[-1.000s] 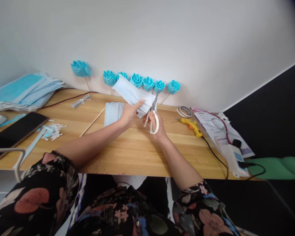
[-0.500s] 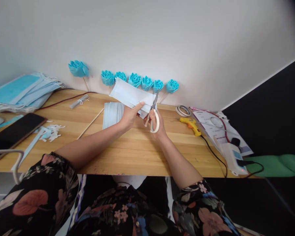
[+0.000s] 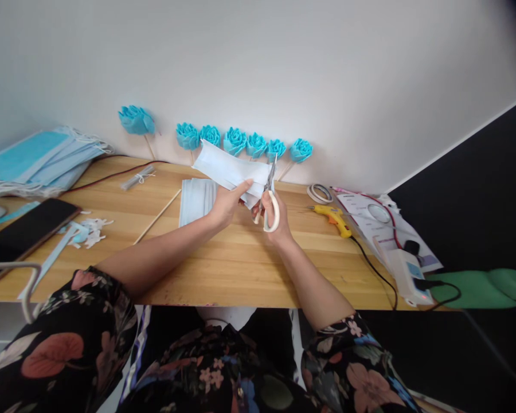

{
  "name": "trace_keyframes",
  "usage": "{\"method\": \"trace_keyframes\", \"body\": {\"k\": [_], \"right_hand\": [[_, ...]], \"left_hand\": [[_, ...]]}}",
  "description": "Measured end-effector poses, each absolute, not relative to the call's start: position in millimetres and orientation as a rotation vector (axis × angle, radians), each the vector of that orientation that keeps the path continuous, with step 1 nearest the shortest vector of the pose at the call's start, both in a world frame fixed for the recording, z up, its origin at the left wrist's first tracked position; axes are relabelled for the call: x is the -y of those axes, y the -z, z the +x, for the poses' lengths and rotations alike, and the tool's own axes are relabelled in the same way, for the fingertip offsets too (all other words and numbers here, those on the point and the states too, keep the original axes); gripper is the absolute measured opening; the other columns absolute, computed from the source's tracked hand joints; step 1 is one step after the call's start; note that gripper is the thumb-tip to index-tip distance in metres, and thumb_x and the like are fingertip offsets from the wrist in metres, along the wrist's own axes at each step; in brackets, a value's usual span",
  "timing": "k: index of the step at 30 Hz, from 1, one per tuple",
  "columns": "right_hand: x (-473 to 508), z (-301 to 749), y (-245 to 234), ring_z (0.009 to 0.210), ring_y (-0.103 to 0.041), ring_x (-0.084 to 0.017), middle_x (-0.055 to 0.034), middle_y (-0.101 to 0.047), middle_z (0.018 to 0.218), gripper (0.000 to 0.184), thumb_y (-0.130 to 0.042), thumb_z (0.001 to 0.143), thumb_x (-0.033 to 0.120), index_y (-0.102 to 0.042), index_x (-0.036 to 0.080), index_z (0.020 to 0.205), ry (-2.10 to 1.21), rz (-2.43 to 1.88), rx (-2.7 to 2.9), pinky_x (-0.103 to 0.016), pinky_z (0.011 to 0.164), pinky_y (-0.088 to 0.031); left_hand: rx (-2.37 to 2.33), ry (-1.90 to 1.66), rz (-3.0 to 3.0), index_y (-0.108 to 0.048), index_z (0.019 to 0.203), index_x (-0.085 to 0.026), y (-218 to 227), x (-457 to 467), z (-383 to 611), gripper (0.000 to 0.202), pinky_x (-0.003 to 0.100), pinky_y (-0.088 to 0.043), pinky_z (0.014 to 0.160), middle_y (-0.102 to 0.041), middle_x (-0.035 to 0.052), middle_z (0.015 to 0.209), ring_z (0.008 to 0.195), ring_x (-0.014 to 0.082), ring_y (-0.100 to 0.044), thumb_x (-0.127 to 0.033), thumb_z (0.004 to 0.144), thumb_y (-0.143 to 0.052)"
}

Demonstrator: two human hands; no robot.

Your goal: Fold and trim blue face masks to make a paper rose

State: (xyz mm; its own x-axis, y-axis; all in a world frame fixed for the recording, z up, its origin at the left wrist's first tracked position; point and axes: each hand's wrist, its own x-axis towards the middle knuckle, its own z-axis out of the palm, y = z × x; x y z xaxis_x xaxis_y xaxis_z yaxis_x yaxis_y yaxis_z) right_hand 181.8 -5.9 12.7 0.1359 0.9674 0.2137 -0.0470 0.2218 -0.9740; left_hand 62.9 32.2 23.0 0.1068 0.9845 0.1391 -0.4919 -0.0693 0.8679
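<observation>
My left hand (image 3: 230,203) pinches a pale blue face mask (image 3: 226,164) between thumb and fingers, holding it above the table. In my right hand (image 3: 279,221) is a pair of scissors (image 3: 270,210) with cream handles, its blades pointing up at the mask's right end. The blades look nearly closed; whether they grip the mask edge I cannot tell. Below and left of the held mask, more pleated mask pieces (image 3: 193,201) lie on the table. The fingers behind the mask are hidden.
Several blue paper-like flowers (image 3: 235,141) on sticks lean against the wall. Left are stacked masks (image 3: 38,160), a phone (image 3: 30,235), scraps (image 3: 88,229) and a thin stick (image 3: 157,217). Right are a yellow glue gun (image 3: 333,218), tape rolls (image 3: 319,194) and a power strip (image 3: 408,275).
The scissor blades have come closer together at the mask's right end. The mask's left end has dipped slightly; both hands stay almost in place.
</observation>
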Motion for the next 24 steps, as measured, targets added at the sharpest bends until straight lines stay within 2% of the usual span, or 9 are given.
{"method": "trace_keyframes", "body": {"k": [6,17,24], "right_hand": [[7.3,180.4,-14.7,0.049,-0.052,-0.010,0.0044,-0.056,0.059,0.054,-0.064,0.074,0.074,-0.053,0.022,0.080,-0.981,-1.071,1.151,-0.024,0.044,-0.041],[9.7,177.3,-16.5,0.045,-0.051,-0.009,0.0049,-0.055,0.057,0.055,-0.067,0.071,0.074,-0.052,0.022,0.078,-1.003,-1.080,1.094,-0.023,0.040,-0.040],[12.1,175.8,-18.1,0.044,-0.050,-0.009,0.0047,-0.055,0.055,0.053,-0.067,0.072,0.072,-0.052,0.022,0.075,-0.981,-1.093,1.089,-0.022,0.038,-0.038]], "left_hand": [[-0.685,-1.372,0.977,-0.064,0.088,-0.018,-23.2,-31.3,62.7,0.032,0.029,-0.044,0.056,-0.071,0.0042,0.080,0.068,0.0176,-0.063,-0.041,0.072,-0.079],[-0.653,-1.329,0.992,-0.062,0.088,-0.018,-25.7,-29.2,62.3,0.033,0.029,-0.042,0.053,-0.068,0.0031,0.072,0.059,0.0170,-0.060,-0.043,0.073,-0.077],[-0.662,-1.349,0.980,-0.063,0.085,-0.018,-24.8,-30.2,62.5,0.031,0.029,-0.044,0.057,-0.068,0.0030,0.072,0.065,0.0180,-0.063,-0.042,0.072,-0.077]]}}
